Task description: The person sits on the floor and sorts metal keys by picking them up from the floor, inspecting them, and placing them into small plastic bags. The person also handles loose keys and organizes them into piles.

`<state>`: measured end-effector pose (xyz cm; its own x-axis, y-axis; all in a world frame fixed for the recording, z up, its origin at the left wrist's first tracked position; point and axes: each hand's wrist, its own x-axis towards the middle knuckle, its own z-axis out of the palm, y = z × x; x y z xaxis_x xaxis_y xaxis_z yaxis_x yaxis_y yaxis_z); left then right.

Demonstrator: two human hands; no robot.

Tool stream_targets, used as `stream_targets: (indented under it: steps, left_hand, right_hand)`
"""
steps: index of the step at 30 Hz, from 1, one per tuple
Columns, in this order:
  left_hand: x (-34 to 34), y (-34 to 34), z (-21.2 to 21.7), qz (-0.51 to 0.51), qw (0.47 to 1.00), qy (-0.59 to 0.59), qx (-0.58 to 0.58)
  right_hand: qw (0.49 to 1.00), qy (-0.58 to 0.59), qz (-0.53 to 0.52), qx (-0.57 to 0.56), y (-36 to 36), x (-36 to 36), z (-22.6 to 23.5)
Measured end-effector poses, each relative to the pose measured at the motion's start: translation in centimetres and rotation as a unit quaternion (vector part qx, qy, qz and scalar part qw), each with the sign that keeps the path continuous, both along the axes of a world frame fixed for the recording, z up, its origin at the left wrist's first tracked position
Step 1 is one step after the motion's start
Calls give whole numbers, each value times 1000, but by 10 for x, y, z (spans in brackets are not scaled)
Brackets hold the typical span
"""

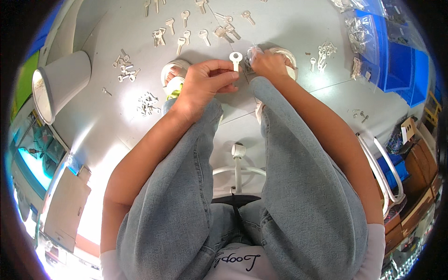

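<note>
A silvery key is held at the fingertips of the left hand, its blade pinched between thumb and fingers and its round head left exposed. The key lies between the two hands, to the left of the right hand and apart from it; its long axis runs away from the body, head foremost. The left forearm is angled inward over the knee, with the wrist bent toward the middle. The right arm is extended down to a clear plastic bag beside the foot; whether its grip is closed on the bag cannot be told.
</note>
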<state>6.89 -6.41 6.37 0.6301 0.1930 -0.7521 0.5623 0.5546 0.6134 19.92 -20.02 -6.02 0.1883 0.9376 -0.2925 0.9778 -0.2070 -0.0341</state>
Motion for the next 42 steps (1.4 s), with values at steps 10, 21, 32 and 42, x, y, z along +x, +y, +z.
stream_targets:
  steps: [10, 21, 32, 42]
  left_hand:
    - [-1, 5, 7, 11, 1000, -25, 0]
    - [5, 2, 1, 18, 999, -41, -2]
    - [24, 0, 29, -16, 998, -55, 13]
    - [34, -10, 57, -5, 992, -128, -13]
  right_hand:
    - [989, 64, 84, 107, -24, 23, 19]
    - [949, 191, -173, 183, -43, 20, 80]
    - [593, 606, -509, 148, -21, 40, 163]
    - [630, 607, -428, 225, 9, 30, 197]
